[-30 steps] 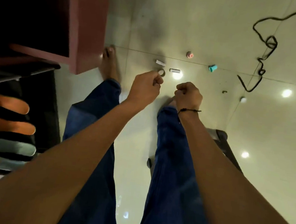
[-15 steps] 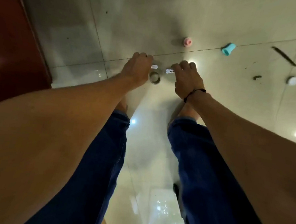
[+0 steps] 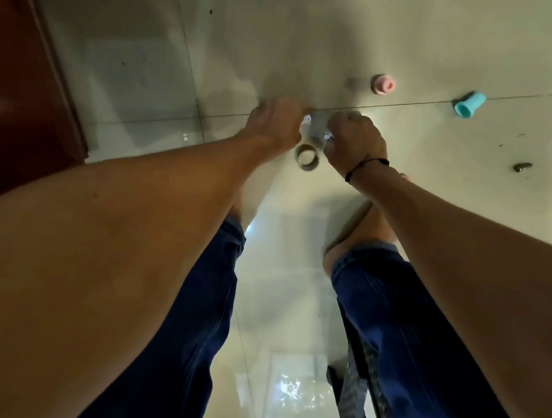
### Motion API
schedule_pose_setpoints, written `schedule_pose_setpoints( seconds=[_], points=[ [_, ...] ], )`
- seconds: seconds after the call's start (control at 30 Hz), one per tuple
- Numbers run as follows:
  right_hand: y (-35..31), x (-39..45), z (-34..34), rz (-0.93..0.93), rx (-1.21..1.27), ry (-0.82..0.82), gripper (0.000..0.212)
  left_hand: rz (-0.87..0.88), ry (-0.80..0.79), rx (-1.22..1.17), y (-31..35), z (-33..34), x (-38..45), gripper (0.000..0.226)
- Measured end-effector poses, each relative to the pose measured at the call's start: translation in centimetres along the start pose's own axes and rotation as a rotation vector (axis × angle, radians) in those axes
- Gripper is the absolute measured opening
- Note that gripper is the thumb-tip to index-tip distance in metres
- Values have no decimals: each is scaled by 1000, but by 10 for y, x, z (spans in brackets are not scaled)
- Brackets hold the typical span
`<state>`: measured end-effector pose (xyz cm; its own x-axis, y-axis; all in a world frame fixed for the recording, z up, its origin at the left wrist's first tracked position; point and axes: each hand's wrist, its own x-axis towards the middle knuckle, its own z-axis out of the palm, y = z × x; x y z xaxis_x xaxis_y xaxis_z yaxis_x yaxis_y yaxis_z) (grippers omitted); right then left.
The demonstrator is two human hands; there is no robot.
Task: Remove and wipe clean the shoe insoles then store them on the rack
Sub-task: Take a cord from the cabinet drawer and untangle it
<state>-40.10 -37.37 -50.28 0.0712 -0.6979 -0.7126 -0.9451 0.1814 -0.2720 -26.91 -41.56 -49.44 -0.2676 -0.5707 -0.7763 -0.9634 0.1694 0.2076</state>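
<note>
Head view: left hand (image 3: pixel 274 126) and right hand (image 3: pixel 355 144) down at floor, fingers curled on small white items (image 3: pixel 313 129) just above tape roll (image 3: pixel 308 157), grasp blurred; insoles out of sight

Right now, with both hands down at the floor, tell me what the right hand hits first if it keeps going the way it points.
Probably the small white pieces at its fingertips, on the floor tiles. Past them the right hand would meet the left hand. Depth is unclear.
</note>
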Motion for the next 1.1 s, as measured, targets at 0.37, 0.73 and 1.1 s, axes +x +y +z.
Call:
schedule_pose_setpoints(
  seconds=[0.37,0.73,1.1],
  points=[
    [-109,-104,-121,-155,439,434,17,-297,201,-1368,9,-121,-165,34],
    [-280,-227,-257,-572,531,371,20,-270,668,-1745,-33,-237,-377,31],
    [-384,-128,-229,-767,-212,-14,21,-587,675,-1220,-147,-213,-321,23]
  ],
)
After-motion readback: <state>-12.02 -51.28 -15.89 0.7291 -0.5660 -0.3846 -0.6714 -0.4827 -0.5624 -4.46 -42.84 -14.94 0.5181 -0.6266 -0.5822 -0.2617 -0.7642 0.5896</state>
